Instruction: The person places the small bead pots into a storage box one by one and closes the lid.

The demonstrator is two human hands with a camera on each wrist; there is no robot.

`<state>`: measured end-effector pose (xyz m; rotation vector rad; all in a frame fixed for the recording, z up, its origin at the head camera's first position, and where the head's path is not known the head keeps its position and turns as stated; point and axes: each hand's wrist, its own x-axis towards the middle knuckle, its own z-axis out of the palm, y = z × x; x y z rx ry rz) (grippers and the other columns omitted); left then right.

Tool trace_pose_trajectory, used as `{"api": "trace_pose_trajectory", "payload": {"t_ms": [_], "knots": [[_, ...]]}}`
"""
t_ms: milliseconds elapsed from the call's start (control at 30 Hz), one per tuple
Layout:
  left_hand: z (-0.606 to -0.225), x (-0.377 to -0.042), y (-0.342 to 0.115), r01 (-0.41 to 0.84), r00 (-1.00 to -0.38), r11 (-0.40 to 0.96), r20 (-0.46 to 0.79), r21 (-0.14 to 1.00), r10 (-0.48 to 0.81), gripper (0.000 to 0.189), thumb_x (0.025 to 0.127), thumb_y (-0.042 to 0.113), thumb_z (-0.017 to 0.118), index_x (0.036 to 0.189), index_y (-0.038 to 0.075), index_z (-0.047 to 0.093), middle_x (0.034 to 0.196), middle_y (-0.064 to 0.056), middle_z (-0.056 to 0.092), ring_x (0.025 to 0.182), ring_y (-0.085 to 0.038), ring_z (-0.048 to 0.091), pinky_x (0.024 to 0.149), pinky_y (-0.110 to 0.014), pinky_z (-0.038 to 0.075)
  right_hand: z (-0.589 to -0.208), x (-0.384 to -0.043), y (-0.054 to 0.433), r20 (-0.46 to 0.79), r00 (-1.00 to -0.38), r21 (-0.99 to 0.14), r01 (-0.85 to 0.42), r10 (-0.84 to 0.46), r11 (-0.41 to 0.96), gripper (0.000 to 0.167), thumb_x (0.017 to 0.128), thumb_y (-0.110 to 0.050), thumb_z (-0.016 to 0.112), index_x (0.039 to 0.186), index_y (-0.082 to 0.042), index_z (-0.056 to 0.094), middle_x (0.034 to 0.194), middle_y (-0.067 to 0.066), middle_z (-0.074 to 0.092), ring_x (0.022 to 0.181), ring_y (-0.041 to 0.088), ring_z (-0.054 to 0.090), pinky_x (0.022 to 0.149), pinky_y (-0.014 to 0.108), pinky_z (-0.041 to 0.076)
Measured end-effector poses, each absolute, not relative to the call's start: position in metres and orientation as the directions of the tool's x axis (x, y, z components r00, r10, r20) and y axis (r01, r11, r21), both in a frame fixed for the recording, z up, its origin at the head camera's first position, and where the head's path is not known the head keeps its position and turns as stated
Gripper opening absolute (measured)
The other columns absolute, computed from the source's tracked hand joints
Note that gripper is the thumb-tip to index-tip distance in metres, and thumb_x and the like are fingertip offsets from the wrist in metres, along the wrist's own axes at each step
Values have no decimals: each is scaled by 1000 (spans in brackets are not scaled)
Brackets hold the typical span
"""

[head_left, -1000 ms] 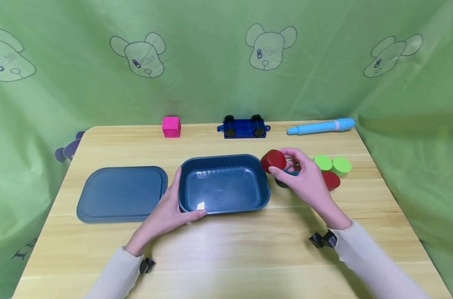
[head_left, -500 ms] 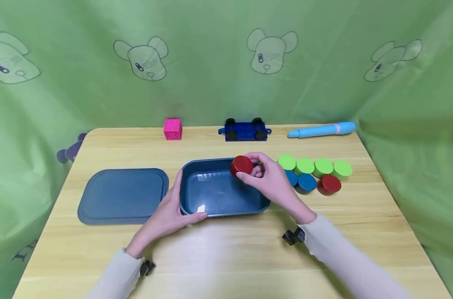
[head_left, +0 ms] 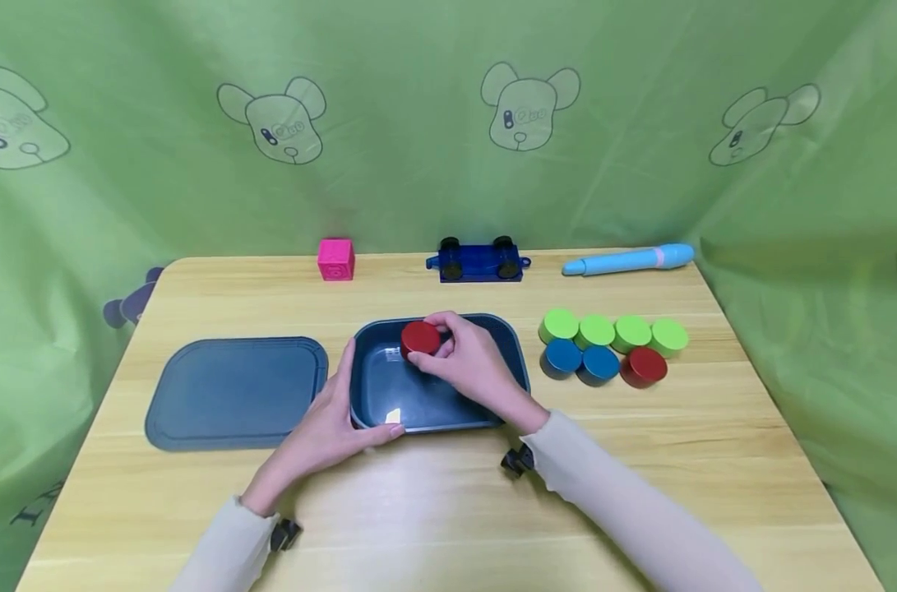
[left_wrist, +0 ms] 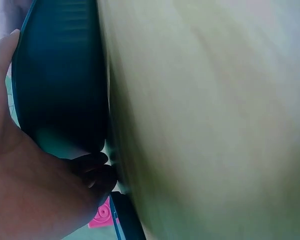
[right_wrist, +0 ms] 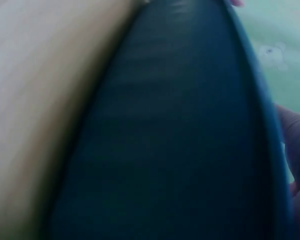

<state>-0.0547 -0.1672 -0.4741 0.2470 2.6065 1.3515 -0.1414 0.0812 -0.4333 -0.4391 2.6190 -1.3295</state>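
Note:
My right hand (head_left: 472,362) pinches a red round block (head_left: 420,339) between thumb and fingers, over the left part of a dark blue plastic box (head_left: 448,415). With its thumb along the front wall and its fingers round the left end, my left hand (head_left: 330,415) holds that box. In the left wrist view the left hand (left_wrist: 45,175) shows against the box's outer wall (left_wrist: 60,85), some fingertips curled low beside it. The right wrist view is filled mostly by the box's wall (right_wrist: 165,125); the block is out of sight there.
A flat blue lid (head_left: 237,395) lies left of the box. To the right are several green round blocks (head_left: 594,330), two blue ones (head_left: 598,364) and another red one (head_left: 644,367). Along the back stand a pink cube (head_left: 335,259), a blue wheeled toy (head_left: 480,261) and a light-blue pen-like toy (head_left: 629,259).
My right hand has carried the red block leftward from beside the other blocks to over the box's left part. The left hand stays on the box.

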Motion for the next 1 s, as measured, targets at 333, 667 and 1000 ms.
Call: {"api": "trace_pose_trajectory", "payload": {"t_ms": [333,667,1000], "knots": [[-473,-55,-167,55,-965,567,-103,822,243,137,85,64,88,176,29,-9,181,-10,15,159,-48,25,115,-77,34,-444,-143,47,-100,-926,-722,-184,-364,667,59,94,-34,90,140,-6,66,121,8,74,94,19,68,80,32,59],[-473,-55,-167,68,-965,564,-88,823,245,135,87,60,88,177,27,-7,179,-15,21,157,-51,27,113,-79,33,-446,-144,29,-178,-908,-690,-160,-379,706,59,97,-29,88,146,-6,63,133,12,70,107,24,65,90,38,59],[-474,-54,-168,56,-967,572,-99,819,236,136,86,61,89,177,25,-7,177,-20,22,157,-53,27,114,-80,31,-445,-142,24,-223,-895,-723,-113,-386,681,59,100,-26,84,148,-3,59,138,14,68,100,22,66,86,35,59]]}}
